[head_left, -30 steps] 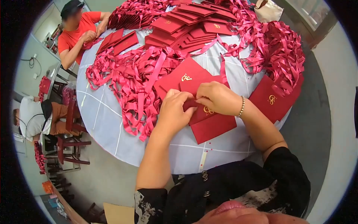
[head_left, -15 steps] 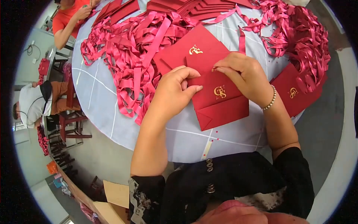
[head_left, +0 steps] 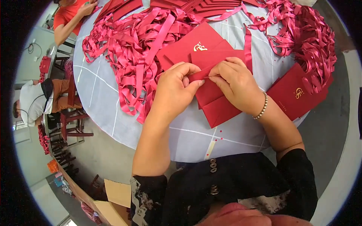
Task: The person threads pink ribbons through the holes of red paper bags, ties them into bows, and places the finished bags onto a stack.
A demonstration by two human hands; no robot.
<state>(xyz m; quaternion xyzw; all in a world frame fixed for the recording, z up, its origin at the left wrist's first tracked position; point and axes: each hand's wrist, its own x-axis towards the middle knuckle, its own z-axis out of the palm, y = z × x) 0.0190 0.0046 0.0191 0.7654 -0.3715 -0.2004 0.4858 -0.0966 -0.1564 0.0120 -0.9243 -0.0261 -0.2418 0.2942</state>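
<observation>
A red paper bag (head_left: 217,107) lies flat and turned at a slant, its folded base towards me. My left hand (head_left: 176,88) pinches the bag's upper edge between thumb and fingers. Close beside it, my right hand (head_left: 239,86), with a beaded bracelet at the wrist, is closed with its fingertips on the same edge. Whether a ribbon end is between those fingertips is too small to tell. A pink ribbon (head_left: 247,47) runs down behind my right hand. Beyond the hands lie more red bags (head_left: 188,47), the top one with a gold logo.
Pink ribbons are heaped at the left (head_left: 132,64) and at the right (head_left: 311,45), over another pile of red bags (head_left: 288,96). Stacked bags (head_left: 211,8) line the far side. A person in orange (head_left: 69,19) works across the table. An open carton (head_left: 117,192) stands below.
The bag has turned aslant and its front logo is now covered. My right hand has moved down and left, bringing its fingertips close to my left thumb. The ribbon behind has shifted with it.
</observation>
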